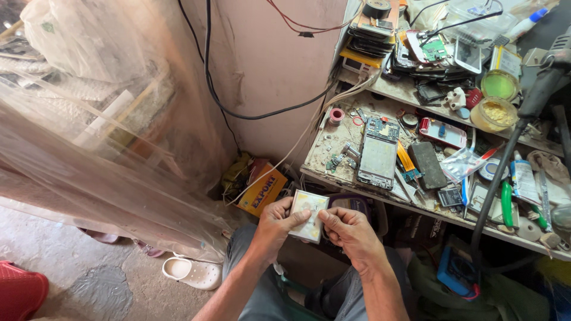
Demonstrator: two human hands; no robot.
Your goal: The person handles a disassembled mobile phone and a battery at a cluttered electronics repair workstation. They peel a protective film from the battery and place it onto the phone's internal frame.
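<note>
Both hands (315,229) — perhaps pinching — around small white box (308,215)

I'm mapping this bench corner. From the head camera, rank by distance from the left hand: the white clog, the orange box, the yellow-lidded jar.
From the left hand:
1. Orange box, on the floor just up and left of the hand, under the bench edge.
2. White clog, on the floor, down and left.
3. Yellow-lidded jar, far right on the upper shelf.

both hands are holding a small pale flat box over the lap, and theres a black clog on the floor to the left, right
Not quite: the clog is white, not black, as the head view shows. The rest holds: left hand and right hand both hold the small pale flat box over the lap.
</note>
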